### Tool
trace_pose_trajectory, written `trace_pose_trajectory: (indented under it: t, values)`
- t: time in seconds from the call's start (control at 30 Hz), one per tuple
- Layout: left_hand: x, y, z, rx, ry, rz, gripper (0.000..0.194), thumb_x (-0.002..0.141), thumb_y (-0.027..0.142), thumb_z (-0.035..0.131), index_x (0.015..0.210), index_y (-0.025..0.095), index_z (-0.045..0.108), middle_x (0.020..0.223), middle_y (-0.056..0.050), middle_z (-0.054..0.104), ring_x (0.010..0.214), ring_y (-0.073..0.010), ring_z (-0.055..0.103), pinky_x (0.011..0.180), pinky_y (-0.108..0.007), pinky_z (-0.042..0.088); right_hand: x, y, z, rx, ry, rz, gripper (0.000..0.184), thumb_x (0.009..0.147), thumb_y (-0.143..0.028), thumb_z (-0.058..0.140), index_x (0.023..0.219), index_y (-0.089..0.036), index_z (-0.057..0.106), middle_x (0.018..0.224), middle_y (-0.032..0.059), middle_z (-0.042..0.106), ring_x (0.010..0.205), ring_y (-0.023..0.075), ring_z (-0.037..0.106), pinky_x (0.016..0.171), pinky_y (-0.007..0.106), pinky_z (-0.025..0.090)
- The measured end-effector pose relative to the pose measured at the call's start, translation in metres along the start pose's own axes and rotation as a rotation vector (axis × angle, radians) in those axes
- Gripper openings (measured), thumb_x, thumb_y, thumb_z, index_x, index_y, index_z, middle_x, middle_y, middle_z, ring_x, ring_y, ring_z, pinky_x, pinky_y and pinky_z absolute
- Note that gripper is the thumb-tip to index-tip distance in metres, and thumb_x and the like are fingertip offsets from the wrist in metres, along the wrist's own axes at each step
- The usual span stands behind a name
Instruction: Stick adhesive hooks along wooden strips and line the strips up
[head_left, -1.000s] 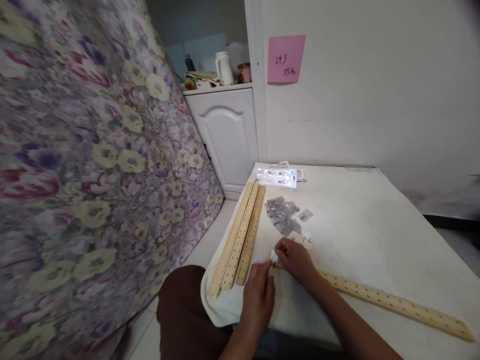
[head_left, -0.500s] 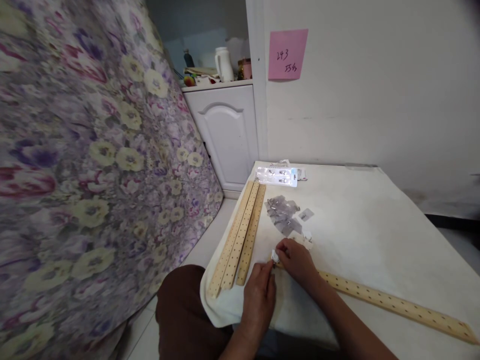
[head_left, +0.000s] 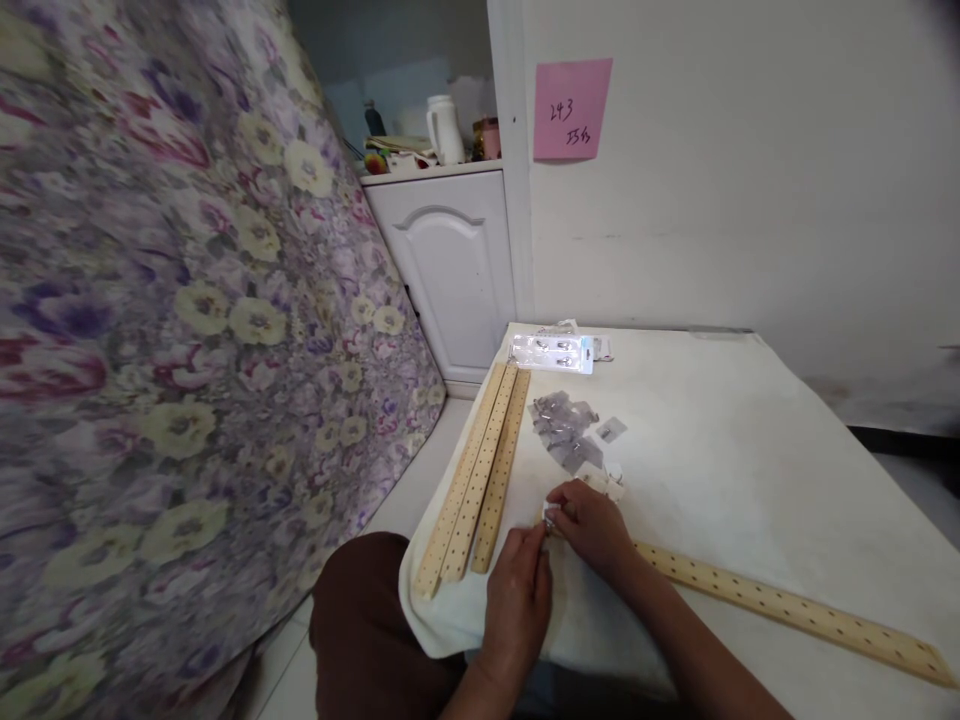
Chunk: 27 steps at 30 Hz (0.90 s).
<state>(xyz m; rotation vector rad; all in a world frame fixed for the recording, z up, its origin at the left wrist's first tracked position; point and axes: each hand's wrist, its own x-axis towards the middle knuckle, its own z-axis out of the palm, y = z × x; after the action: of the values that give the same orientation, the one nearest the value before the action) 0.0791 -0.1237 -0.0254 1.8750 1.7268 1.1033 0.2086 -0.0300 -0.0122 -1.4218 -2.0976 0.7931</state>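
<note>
- Three holed strips (head_left: 482, 470) lie left of the grip.
- Left hand (head_left: 517, 590): fingertips meet the small white piece (head_left: 548, 512); whether they pinch, I cannot tell.
- Right hand (head_left: 594, 525): thumb and forefinger pinch this piece.
- Long wooden strip (head_left: 780, 603): its axis runs rightward from the grip, passing under the nearer right arm.

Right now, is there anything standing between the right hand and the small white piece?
Nothing visible does: the right hand has its fingers at the small white piece, by the end of the wooden strip. The left hand is beside it, not between. The exact grip is too small to tell.
</note>
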Motion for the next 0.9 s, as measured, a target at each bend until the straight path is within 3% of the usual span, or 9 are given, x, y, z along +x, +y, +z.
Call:
trace_pose_trajectory:
  t: [0.43, 0.9]
  values:
    - [0.0004, -0.0011, 0.0026, 0.016, -0.001, -0.005, 0.033, 0.091, 0.018, 0.038, 0.120, 0.022, 0.053, 0.099, -0.008, 0.057, 0.094, -0.0204, 0.055, 0.085, -0.036, 0.047, -0.0010, -0.0023, 0.0002, -0.046, -0.005, -0.006, 0.013, 0.079, -0.027, 0.058, 0.089, -0.023, 0.064, 0.092, 0.0014, 0.066, 0.085, 0.0172, 0.061, 0.073, 0.026, 0.038]
    - [-0.0010, 0.0030, 0.0005, 0.013, 0.029, -0.002, 0.035, 0.090, 0.017, 0.037, 0.121, 0.022, 0.052, 0.100, -0.008, 0.057, 0.096, -0.0206, 0.055, 0.086, -0.036, 0.046, -0.0049, 0.0013, 0.0029, 0.031, 0.073, -0.086, 0.016, 0.081, -0.024, 0.053, 0.093, -0.020, 0.063, 0.094, 0.0041, 0.066, 0.089, 0.0184, 0.060, 0.080, 0.028, 0.041]
